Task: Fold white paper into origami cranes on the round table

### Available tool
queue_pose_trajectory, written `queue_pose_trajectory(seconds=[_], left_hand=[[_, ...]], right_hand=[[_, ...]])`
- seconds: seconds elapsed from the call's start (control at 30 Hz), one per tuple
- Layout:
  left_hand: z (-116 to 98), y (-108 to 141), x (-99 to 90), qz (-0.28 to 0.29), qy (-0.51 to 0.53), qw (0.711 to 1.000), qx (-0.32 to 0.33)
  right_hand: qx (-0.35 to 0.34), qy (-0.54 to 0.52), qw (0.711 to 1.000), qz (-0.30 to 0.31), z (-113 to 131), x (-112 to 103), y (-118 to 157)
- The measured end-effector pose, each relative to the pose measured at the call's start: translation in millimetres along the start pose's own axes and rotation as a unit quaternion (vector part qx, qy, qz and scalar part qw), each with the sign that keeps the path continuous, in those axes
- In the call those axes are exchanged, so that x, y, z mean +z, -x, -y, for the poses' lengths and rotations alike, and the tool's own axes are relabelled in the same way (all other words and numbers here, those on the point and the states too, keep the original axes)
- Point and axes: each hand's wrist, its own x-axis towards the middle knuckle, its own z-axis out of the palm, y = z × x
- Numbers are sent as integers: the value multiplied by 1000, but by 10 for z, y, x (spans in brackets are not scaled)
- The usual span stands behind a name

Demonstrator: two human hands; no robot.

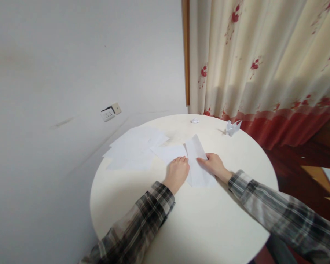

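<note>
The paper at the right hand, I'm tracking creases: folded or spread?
Folded, it seems: the paper makes a narrow strip, layered near its lower end.

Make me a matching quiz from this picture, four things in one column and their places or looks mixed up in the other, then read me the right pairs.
Things:
1. Curtain
2. Wall socket
3. Loose sheets
4. Right hand

Places or looks:
A. Overlapping on the far left part of the round table
B. At the right edge of the narrow paper, thumb on top
C. Cream with red flowers and a red lower band
D. White, beyond the table's far left edge

Right pairs: 1-C, 2-D, 3-A, 4-B.
</note>
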Motion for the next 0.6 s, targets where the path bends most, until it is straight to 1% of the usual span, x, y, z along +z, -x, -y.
queue_pose_trajectory(seconds=[0.1, 0.23, 0.37, 0.5, 0.6], left_hand=[[-47, 37, -17, -1, -13, 1000, 18], [-84, 45, -28, 18, -42, 998, 43], [-93, 35, -49, 38, -52, 998, 26], [-110, 42, -66, 48, -56, 997, 14], [-100, 40, -56, 46, -53, 997, 21]], right_hand=[[4, 5, 1000, 1, 11, -8, -4], [0, 40, 999, 5, 35, -18, -6], [5, 68, 998, 5, 48, -9, 2], [4, 51, 999, -6, 30, 8, 15], [-5, 41, 999, -15, 22, 3, 28]])
